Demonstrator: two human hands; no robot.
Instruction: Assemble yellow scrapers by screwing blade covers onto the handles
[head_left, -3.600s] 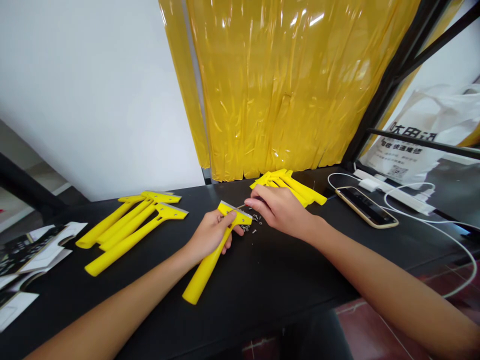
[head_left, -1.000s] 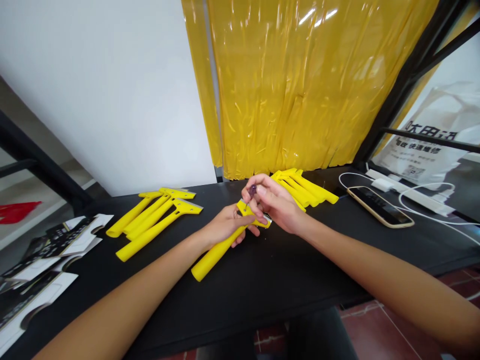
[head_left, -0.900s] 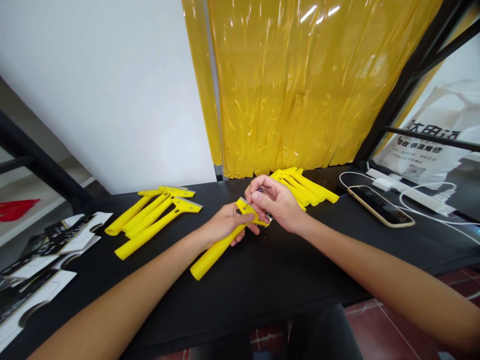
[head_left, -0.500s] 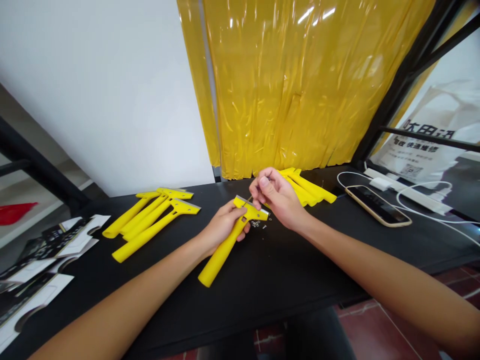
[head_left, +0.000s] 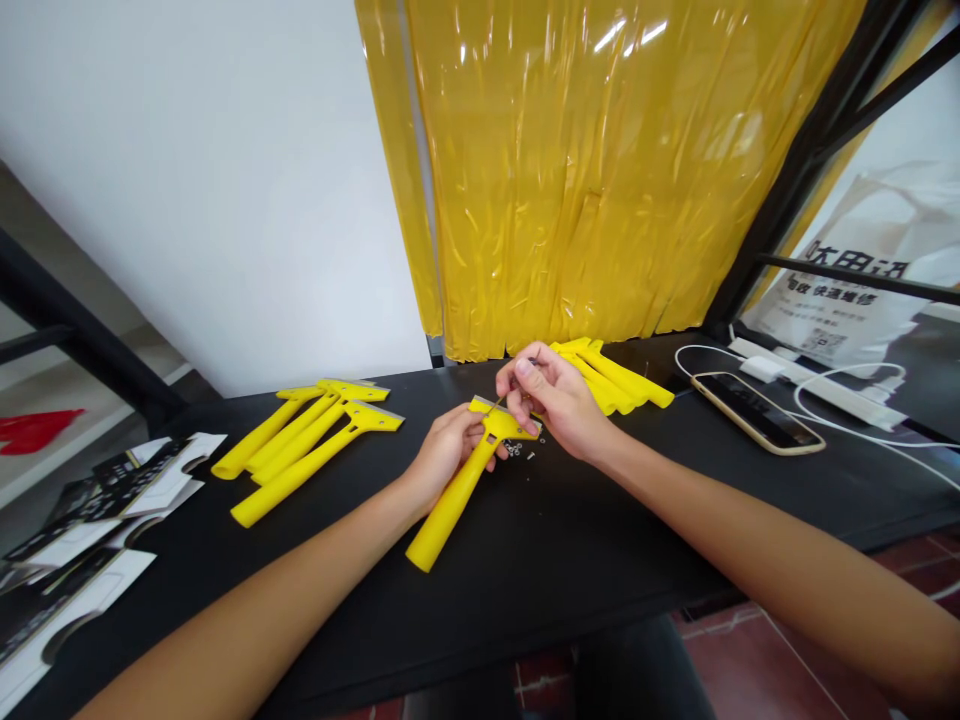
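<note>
A: Firstly, what lay at far left?

B: Printed sheets (head_left: 94,520), overlapping on the black worktop (head_left: 585,570). Next, yellow scrapers (head_left: 304,470) in a group, handles pointing near-left, heads to the right.

A: And the left hand (head_left: 446,452)?

B: Its grip was closed around the held scraper (head_left: 450,508), close to the head. That scraper was mid-worktop, handle slanting near-left; contact with the surface could not be confirmed.

A: Right of that?

B: Small metal fasteners (head_left: 516,450), scattered just beside the head. Then the right hand (head_left: 555,400), its grip pinching a thin tool (head_left: 493,407), shaft slanting down to the scraper's head; fingers mostly hid the upper end.

A: Further right?

B: Another scraper group (head_left: 626,382), partly behind that hand; then a phone (head_left: 757,412) near a white power strip (head_left: 825,386).
</note>
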